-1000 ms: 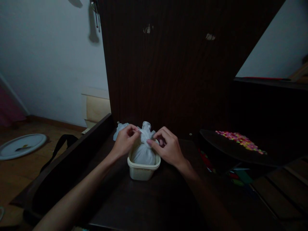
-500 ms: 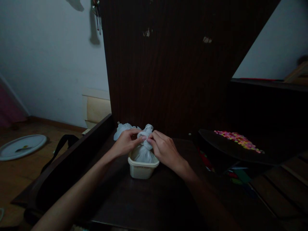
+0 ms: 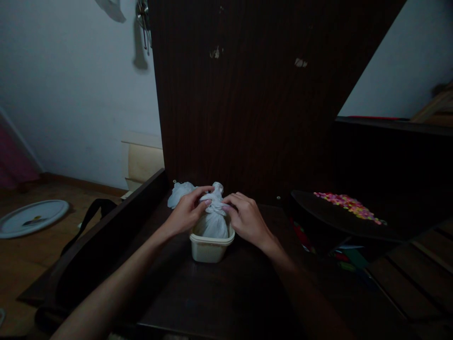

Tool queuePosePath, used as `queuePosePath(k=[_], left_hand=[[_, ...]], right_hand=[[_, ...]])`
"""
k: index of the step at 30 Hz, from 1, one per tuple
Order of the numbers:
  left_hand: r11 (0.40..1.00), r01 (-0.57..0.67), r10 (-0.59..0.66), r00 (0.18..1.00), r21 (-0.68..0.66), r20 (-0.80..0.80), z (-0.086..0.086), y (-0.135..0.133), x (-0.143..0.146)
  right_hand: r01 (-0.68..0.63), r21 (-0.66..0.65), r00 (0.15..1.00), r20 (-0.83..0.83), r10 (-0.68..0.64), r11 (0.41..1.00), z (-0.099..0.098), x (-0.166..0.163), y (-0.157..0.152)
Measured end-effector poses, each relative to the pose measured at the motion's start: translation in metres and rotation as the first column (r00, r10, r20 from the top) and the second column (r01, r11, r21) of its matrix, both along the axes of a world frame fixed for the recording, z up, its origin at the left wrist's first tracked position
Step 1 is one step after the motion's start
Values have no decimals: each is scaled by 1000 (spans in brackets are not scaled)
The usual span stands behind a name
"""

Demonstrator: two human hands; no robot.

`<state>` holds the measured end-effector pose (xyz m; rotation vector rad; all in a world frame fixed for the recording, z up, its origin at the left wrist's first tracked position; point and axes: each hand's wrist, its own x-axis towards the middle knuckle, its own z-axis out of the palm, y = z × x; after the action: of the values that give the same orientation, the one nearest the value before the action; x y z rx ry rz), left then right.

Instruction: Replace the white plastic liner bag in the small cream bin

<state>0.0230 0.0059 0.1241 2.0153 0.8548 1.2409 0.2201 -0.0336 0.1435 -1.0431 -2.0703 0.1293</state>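
Your left hand [image 3: 189, 211] and right hand [image 3: 248, 219] pinch white plastic bag [image 3: 215, 226] at twisted neck; hard tug could tear it or tip cream tub [image 3: 210, 252].

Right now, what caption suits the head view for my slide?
Left hand and right hand hold the gathered top of a bag in a tub.

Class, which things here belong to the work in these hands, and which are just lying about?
Work:
white, twisted plastic bag, gripped by left hand and right hand
cream, rounded rectangular plastic tub holding the bag

Apparently lying about:
crumpled whitish plastic bag beyond the left hand
flat, round white disc on the floor
small pink and yellow pieces on the dark curved shelf
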Motion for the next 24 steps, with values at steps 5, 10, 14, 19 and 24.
queuePosePath(k=[5,10,14,19,24], left_hand=[[998,-26,29,998,52,-59,3,5,-2],[985,-111,122,990,-133,77,2,7,0],[979,-171,181,979,-110,90,3,-2,9],[961,-43,123,951,-273,284,3,-2,12],[886,45,204,857,-462,474,-5,14,-2]], right_hand=[[-299,-90,901,-356,249,950,-3,13,15],[-206,-208,876,-475,85,956,-6,16,18],[-11,8,991,-132,12,1000,-3,4,4],[73,163,983,157,-99,984,-7,-3,-2],[-6,45,994,-113,11,999,-10,13,8]])
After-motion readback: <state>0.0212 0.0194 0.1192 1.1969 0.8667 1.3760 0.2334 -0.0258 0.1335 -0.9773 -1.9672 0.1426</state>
